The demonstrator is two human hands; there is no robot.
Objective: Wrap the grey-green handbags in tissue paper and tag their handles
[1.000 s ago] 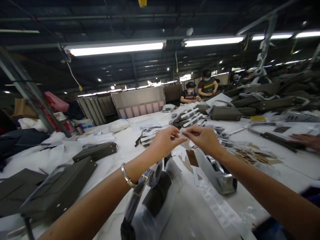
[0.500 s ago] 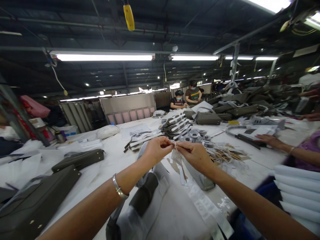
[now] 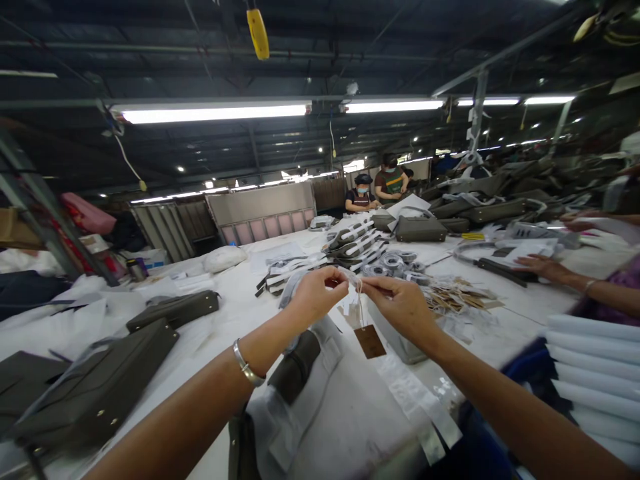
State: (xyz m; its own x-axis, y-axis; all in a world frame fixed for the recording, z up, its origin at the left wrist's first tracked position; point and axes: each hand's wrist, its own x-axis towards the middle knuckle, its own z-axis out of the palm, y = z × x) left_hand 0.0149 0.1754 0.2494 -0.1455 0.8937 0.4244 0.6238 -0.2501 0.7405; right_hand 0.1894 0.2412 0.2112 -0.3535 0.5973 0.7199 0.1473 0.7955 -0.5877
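Thumb and fingertips pinched, my left hand [image 3: 320, 293] and my right hand [image 3: 403, 307] meet over the table and hold a thin pale string [image 3: 359, 297] between them. A small brown hang tag [image 3: 370, 342] dangles from that string below my fingers. Under my left wrist lies a dark olive bag [image 3: 296, 367], partly wrapped in pale translucent sheeting [image 3: 280, 427]; my forearm hides some of it. Beyond my right hand is a loose pile of brown tags [image 3: 460, 297] with strings.
Dark olive bags [image 3: 95, 393] lie at left. Wrapped straps [image 3: 350, 241] and grey rolls [image 3: 390, 263] are stacked ahead. A co-worker's hand [image 3: 543, 267] rests at right near a dark strap. White folded sheets [image 3: 595, 380] stand at near right. Two people [image 3: 361, 197] work at the far end.
The tag has turned from a narrow edge-on view to show its brown face. My hands still pinch together, slightly farther right in view. The camera has shifted a little.
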